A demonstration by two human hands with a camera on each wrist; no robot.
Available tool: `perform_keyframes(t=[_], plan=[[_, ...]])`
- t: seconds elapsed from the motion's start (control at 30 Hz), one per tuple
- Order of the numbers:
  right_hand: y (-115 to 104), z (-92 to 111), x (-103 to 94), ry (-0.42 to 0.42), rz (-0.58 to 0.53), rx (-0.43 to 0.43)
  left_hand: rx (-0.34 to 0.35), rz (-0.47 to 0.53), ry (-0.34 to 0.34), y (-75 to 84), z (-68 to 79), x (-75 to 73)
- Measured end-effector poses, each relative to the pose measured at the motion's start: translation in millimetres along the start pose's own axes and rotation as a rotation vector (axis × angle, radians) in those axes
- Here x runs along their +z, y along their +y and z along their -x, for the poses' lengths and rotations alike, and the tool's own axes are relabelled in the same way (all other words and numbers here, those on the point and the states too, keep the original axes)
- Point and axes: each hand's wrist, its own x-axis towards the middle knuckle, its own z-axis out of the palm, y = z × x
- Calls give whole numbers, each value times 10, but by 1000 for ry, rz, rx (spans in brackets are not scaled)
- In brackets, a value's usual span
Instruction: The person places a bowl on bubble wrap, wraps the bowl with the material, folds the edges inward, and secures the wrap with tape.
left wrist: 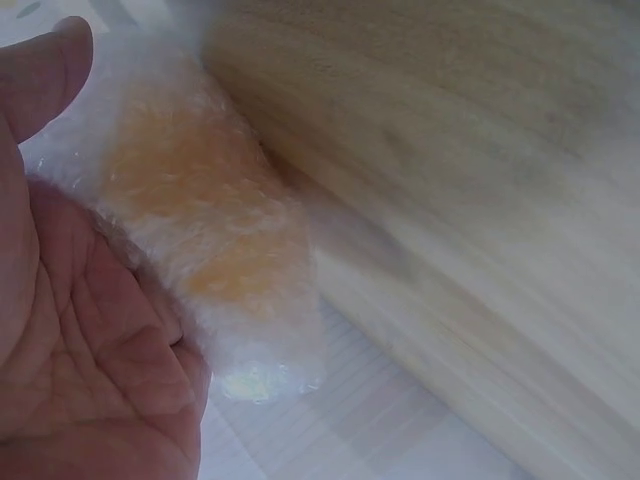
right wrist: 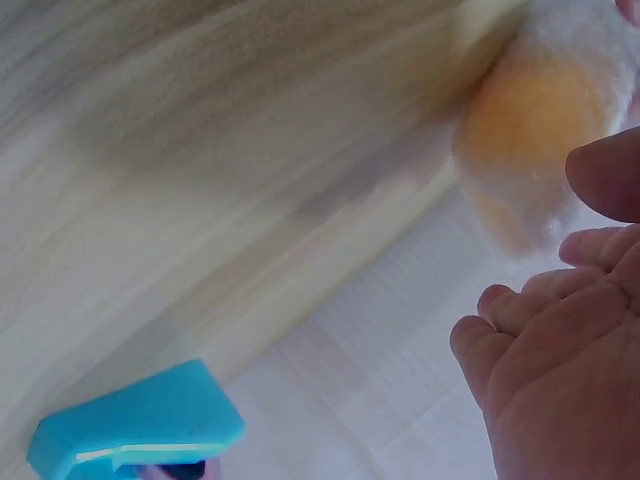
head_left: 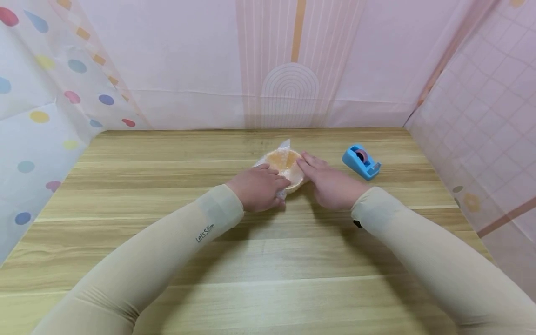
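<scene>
A round, yellow-orange, bowl-like thing in bubble wrap lies on the wooden table, the wrap crumpled around it and pointing up at its far end. My left hand rests on its left and near side, the fingers lying across the wrap. Seen from the left wrist, the thumb stands apart from the bubble wrap and the wrap hides part of the fingers. With fingers extended, my right hand touches the right edge. In the right wrist view its thumb is separate from the other fingers, beside the wrapped thing.
A blue tape dispenser with a pink roll stands to the right, beyond my right hand. Patterned cloth walls border the wooden table at the back and both sides.
</scene>
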Motion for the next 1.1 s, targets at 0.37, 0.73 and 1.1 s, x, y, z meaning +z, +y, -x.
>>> perform_keyframes(t=[0.37,0.73,1.1], plan=[[427,166,-391,241,-9,317,8,20,11,-1,-17,-40],[1082,301,-437,68,6,540,7,2,3,11,-38,-59],[1133,253,-430,30,11,579,4,-8,-17,27,-22,-89]])
